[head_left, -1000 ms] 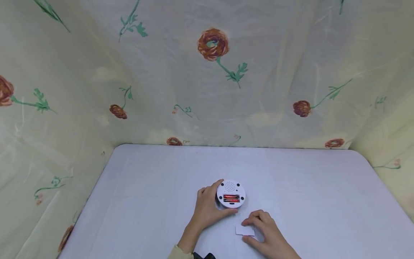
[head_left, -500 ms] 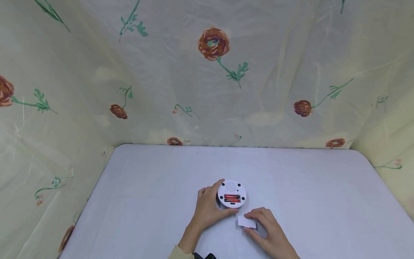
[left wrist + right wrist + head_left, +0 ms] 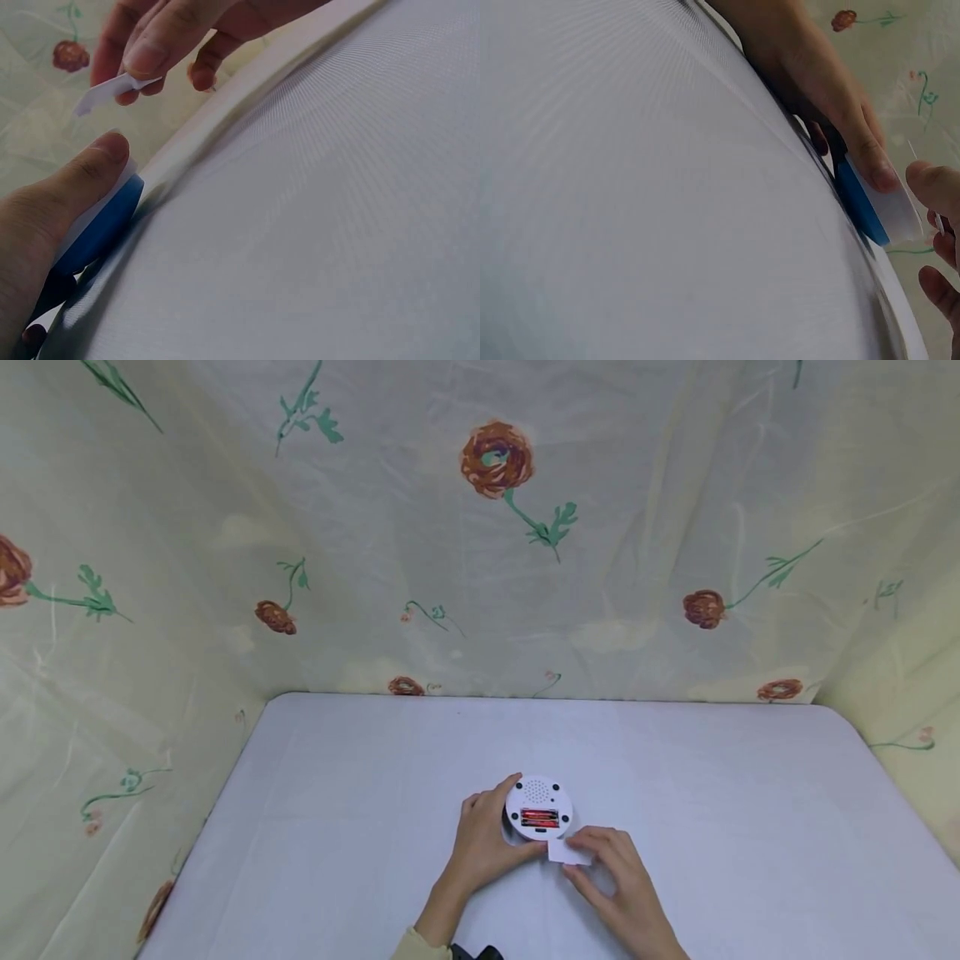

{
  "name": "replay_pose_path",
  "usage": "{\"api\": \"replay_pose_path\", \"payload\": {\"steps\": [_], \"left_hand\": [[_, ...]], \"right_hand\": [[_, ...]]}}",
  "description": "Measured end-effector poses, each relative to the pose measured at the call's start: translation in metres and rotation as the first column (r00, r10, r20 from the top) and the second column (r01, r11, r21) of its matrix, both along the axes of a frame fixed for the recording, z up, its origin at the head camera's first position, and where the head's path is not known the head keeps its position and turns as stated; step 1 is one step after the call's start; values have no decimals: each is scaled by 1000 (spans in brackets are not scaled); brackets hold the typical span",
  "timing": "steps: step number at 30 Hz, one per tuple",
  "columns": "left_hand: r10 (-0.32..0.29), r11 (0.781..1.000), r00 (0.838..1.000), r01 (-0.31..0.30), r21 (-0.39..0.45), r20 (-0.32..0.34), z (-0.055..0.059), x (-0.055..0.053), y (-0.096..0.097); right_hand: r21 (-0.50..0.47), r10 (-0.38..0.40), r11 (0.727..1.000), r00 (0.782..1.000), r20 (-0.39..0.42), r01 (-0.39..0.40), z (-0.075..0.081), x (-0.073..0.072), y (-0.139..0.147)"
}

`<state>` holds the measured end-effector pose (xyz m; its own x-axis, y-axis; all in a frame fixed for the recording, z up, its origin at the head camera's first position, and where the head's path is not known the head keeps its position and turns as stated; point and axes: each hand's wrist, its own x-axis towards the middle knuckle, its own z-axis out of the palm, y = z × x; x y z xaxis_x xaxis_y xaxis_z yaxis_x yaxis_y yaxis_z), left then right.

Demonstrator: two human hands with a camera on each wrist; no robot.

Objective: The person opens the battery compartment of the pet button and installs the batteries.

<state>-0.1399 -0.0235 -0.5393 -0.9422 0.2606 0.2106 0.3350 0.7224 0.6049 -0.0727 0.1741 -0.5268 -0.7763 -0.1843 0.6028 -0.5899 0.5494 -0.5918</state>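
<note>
A round white device [image 3: 536, 789] lies with its underside up, showing speaker holes, dark feet and an uncovered battery compartment with red batteries [image 3: 540, 818]. Its side is blue in the left wrist view, where the blue band [image 3: 105, 229] sits under the thumb. My left hand [image 3: 483, 839] grips the device by its rim, thumb at the near edge. Between the thumb and fingers of my right hand [image 3: 618, 877] is a small white battery cover [image 3: 562, 852], held just off the near edge of the device. A small tab shows on the cover [image 3: 105, 94] in the left wrist view.
Both hands work over a white-covered table [image 3: 360, 777], toward its near side. Behind and at the sides hangs a pale curtain [image 3: 360, 527] with printed flowers. A dark strap [image 3: 474, 953] shows at the left wrist.
My right hand has lifted the battery cover from the table and brought it up and forward to the near edge of the device. My left hand keeps its grip, nearly still.
</note>
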Motion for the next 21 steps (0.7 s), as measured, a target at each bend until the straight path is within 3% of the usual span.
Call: {"api": "replay_pose_path", "payload": {"steps": [5,9,21], "left_hand": [[12,1000,1000,-12,-15,-10,0,0,0],[11,1000,1000,-11,-17,-23,0,0,0],[-10,1000,993,8,-23,-114,-5,-2,-2]], "right_hand": [[-24,20,999,997,-73,-21,3,-6,-6],[-24,21,999,996,-85,-23,6,-12,-11],[38,15,999,1000,-18,-14,6,-26,-23]]}}
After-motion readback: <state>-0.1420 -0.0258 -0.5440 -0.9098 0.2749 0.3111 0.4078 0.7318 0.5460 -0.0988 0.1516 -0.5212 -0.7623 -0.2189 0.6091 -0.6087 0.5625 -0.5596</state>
